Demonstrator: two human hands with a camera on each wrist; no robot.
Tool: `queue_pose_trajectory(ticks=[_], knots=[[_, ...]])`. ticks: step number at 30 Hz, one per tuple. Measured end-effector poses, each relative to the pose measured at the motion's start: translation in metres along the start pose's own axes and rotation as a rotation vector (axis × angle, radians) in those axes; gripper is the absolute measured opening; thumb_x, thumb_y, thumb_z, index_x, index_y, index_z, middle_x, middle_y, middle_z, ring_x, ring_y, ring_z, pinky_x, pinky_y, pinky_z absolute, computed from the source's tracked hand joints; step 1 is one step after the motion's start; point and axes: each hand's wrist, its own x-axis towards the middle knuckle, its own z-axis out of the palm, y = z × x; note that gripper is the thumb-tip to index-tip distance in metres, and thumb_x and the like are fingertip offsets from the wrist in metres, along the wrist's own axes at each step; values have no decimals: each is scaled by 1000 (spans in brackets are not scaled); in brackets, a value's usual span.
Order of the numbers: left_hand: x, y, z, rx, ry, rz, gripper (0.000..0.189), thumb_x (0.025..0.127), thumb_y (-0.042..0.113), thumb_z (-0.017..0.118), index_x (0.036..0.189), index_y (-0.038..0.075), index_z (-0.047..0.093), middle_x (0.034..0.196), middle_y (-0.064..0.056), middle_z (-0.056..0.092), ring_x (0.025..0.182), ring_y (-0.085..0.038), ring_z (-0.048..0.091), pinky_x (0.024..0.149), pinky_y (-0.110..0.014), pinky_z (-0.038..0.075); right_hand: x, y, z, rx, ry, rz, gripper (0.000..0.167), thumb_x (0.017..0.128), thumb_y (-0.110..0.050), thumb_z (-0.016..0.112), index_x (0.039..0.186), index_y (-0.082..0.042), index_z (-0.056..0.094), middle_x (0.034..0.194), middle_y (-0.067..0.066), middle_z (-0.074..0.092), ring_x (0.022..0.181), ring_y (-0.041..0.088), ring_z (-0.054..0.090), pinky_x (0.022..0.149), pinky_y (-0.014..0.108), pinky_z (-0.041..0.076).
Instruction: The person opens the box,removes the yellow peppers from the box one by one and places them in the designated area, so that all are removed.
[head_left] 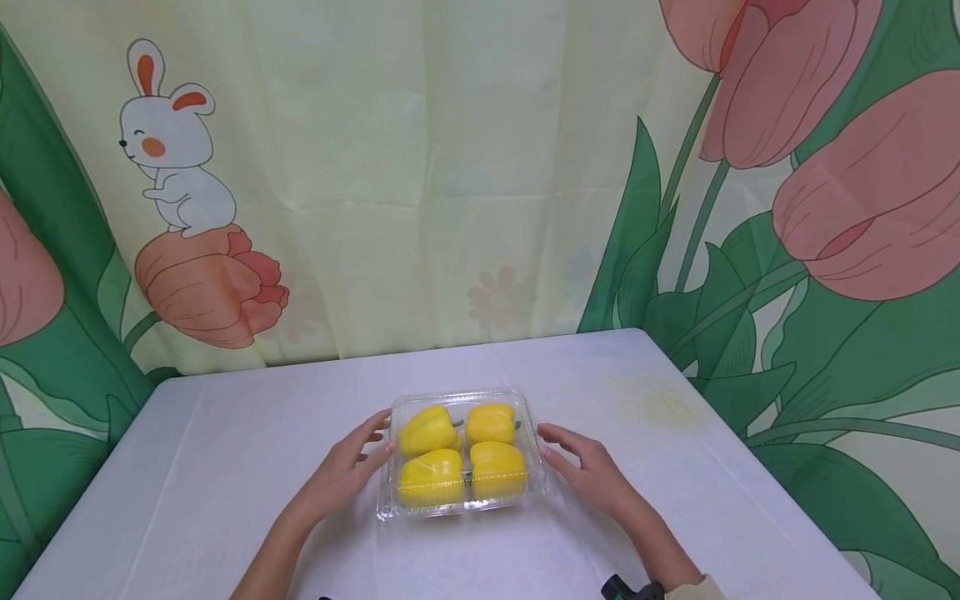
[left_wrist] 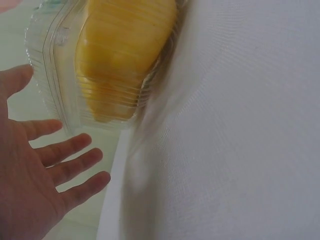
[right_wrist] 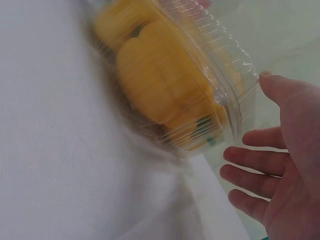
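Note:
A clear plastic clamshell container [head_left: 386,501] stands on the white table, its lid closed over several yellow bell peppers [head_left: 427,431]. My left hand [head_left: 341,475] is at its left side, fingers spread, with the fingertips right at the wall. On the opposite side, my right hand [head_left: 592,475] has its thumb and fingertips close against the edge. Seen from the left wrist, the thumb meets the ridged plastic wall [left_wrist: 60,75] while the other fingers reach out straight. In the right wrist view the thumb tip lies at the container's rim [right_wrist: 250,75], the fingers extended below it.
The white-covered table [head_left: 247,442] extends around the container on all sides. Behind it hangs a curtain [head_left: 360,167] printed with tulips and a rabbit. A black strap-like device [head_left: 630,588] sits by the right wrist near a beige sleeve [head_left: 697,590].

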Motion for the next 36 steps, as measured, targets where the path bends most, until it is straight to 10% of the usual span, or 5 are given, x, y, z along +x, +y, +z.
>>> queue_pose_trajectory(ticks=[36], knots=[[0,2,7,-182,-9,-64,56,98,36,54,146,16,34,144,-14,48,131,-37,49,99,-50,50,-4,13,-2,63,-97,-48,54,87,-34,71,135,-17,53,135,6,59,126,28,55,106,47,45]])
